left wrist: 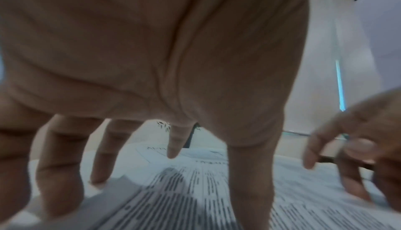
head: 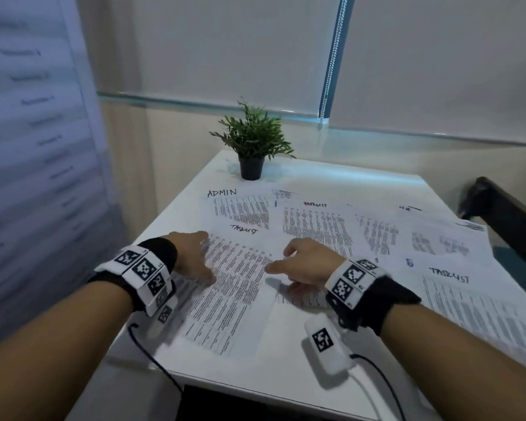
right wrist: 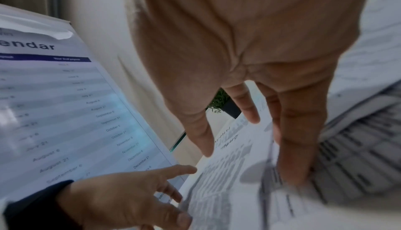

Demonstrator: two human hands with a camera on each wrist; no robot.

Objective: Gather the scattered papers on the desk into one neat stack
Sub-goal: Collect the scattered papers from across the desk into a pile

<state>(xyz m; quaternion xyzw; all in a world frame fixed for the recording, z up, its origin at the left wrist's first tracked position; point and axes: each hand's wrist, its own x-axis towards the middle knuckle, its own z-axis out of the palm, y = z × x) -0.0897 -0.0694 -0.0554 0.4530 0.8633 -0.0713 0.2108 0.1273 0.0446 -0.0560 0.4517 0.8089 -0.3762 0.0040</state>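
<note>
Several printed sheets lie scattered and overlapping on the white desk (head: 176,202). One headed ADMIN (head: 240,208) lies at the back, a tasklist sheet (head: 316,226) to its right, and more sheets (head: 444,241) toward the right edge. The nearest sheet (head: 234,296) lies skewed between my hands. My left hand (head: 205,262) touches its left side with spread, straight fingers (left wrist: 58,173). My right hand (head: 289,265) is on its right side, fingers (right wrist: 297,139) extended down onto the paper (right wrist: 228,190), thumb pointing left. Neither hand grips anything.
A small potted plant (head: 252,147) stands at the desk's back edge. A wall calendar poster (head: 28,141) hangs on the left. A dark chair (head: 507,214) sits off the desk's right side. Cables (head: 152,357) hang over the front edge.
</note>
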